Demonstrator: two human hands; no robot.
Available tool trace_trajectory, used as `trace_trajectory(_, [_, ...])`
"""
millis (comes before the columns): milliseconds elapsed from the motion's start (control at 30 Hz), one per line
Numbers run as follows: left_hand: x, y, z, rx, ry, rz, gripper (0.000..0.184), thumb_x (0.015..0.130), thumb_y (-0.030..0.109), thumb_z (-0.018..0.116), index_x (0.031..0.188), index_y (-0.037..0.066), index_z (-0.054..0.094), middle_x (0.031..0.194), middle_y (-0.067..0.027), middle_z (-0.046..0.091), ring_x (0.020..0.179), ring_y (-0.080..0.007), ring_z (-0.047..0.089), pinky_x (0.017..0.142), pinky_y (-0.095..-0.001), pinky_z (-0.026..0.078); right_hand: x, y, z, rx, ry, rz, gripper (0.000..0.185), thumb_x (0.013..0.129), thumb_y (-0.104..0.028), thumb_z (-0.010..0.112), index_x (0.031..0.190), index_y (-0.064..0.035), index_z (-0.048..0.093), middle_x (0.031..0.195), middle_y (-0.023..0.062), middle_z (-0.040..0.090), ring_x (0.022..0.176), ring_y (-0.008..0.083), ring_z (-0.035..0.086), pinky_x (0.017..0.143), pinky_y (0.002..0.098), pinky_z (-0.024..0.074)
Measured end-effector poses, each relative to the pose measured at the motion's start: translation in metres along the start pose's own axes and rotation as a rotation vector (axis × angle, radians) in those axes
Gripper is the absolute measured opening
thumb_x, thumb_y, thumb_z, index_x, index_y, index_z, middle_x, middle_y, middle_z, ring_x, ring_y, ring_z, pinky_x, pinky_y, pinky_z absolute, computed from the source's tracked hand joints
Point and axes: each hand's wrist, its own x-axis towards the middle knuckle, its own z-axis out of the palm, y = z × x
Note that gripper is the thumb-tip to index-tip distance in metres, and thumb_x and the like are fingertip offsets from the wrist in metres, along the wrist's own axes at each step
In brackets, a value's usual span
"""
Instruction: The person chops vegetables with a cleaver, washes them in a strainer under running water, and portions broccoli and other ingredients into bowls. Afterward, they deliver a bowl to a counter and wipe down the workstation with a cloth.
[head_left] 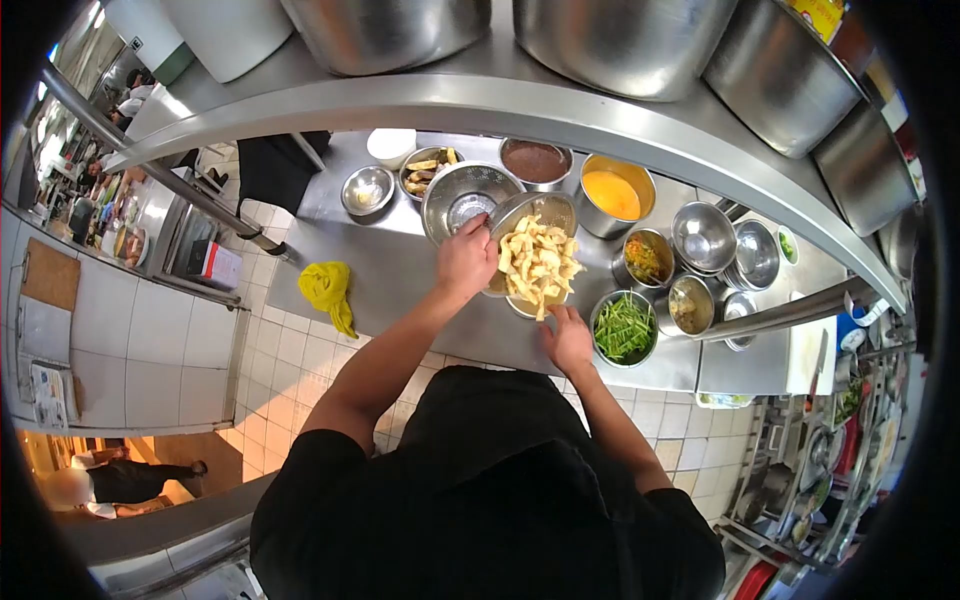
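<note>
My left hand (pixel 468 260) is closed on the rim of a tilted metal strainer bowl (pixel 537 207) at the middle of the counter. Pale yellow cut pieces (pixel 540 255) heap at its lower side and spill over a smaller bowl (pixel 522 307) underneath. My right hand (pixel 568 338) has its fingers bent at the lower bowl's right rim, by the lowest pieces. Beside my left hand stands a colander (pixel 465 190), with only bare metal showing inside. A bowl of cut greens (pixel 624 330) sits just right of my right hand.
A steel shelf (pixel 480 90) with large pots crosses above the counter. Behind are a pot of orange liquid (pixel 611 193) and a container of brown contents (pixel 537 162). Stacked bowls (pixel 704 236) stand right. A yellow cloth (pixel 328 293) hangs over the front edge. Another person (pixel 135 480) is far left.
</note>
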Motion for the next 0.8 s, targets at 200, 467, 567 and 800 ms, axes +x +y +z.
trace_trajectory(200, [-0.001,0.014,0.004,0.063,0.055,0.056,0.011,0.076,0.008,0.059,0.083,0.001,0.064,0.117,-0.0116,0.066,0.076,-0.0323,0.068,0.066,-0.0406,0.056,0.012,-0.003,-0.009,0.217,0.313,-0.163,0.061,0.073,-0.024,0.073,0.124,-0.0051,0.045,0.127,0.0255,0.042,0.117,0.0425,0.046,0.094,0.0479,0.0431])
trace_trajectory(467, [-0.009,0.029,-0.003,0.106,0.061,0.194,0.006,0.074,0.008,0.062,0.078,0.003,0.063,0.119,-0.0088,0.065,0.074,-0.0289,0.068,0.063,-0.0382,0.056,0.073,-0.046,-0.027,-0.359,0.142,-0.541,0.064,0.087,-0.045,0.059,0.14,-0.0137,0.043,0.155,0.0178,0.022,0.142,0.0417,0.019,0.113,0.0584,0.0171])
trace_trajectory(567, [-0.007,0.026,-0.005,0.174,0.034,0.229,0.007,0.074,0.01,0.064,0.073,0.005,0.059,0.122,-0.0123,0.063,0.076,-0.0285,0.068,0.062,-0.0381,0.056,0.055,-0.033,-0.008,-0.299,0.022,-0.497,0.057,0.09,-0.044,0.055,0.137,-0.0125,0.047,0.154,0.0156,0.026,0.142,0.0386,0.023,0.113,0.0589,0.0163])
trace_trajectory(800, [0.009,0.023,-0.023,0.176,0.059,0.299,0.007,0.072,0.008,0.064,0.072,0.005,0.059,0.122,-0.0096,0.064,0.071,-0.027,0.067,0.059,-0.0362,0.055,0.034,-0.018,0.023,-0.218,0.039,-0.393,0.066,0.084,-0.048,0.063,0.136,-0.0104,0.048,0.152,0.0175,0.027,0.141,0.0384,0.023,0.113,0.0587,0.0141])
